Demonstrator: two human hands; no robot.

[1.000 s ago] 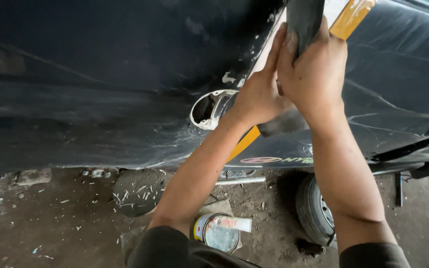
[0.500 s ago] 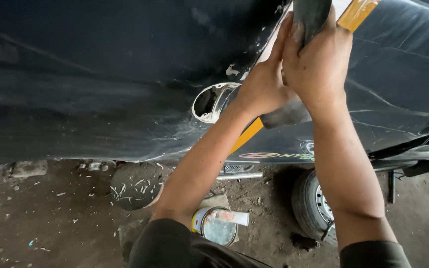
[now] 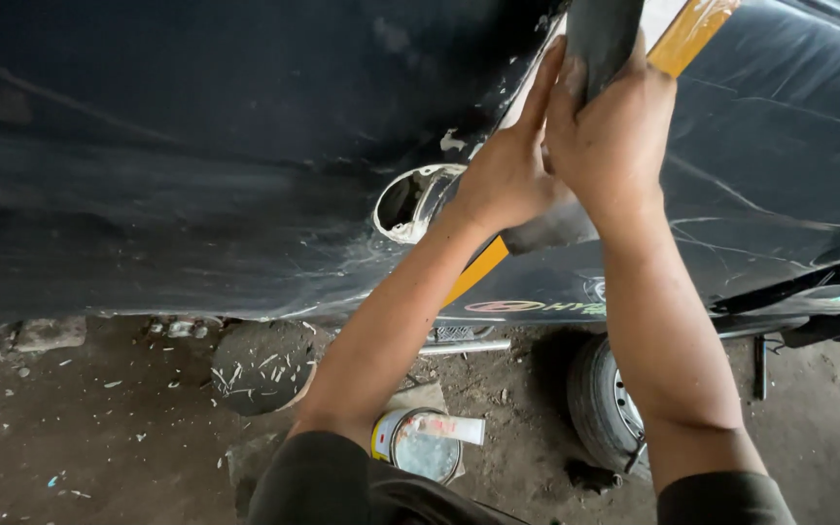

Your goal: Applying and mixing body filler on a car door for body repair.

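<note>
Both hands gripping dark block against scratched black car panel; dirt floor.

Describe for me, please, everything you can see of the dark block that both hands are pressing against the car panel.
The dark block looks grey-black, matte and smooth-sided, perhaps rubber or foam. Its top runs out of the picture. It stands tilted against the black car panel, over a yellow tape strip. The right hand wraps its lower end; the left hand presses beside it.
</note>
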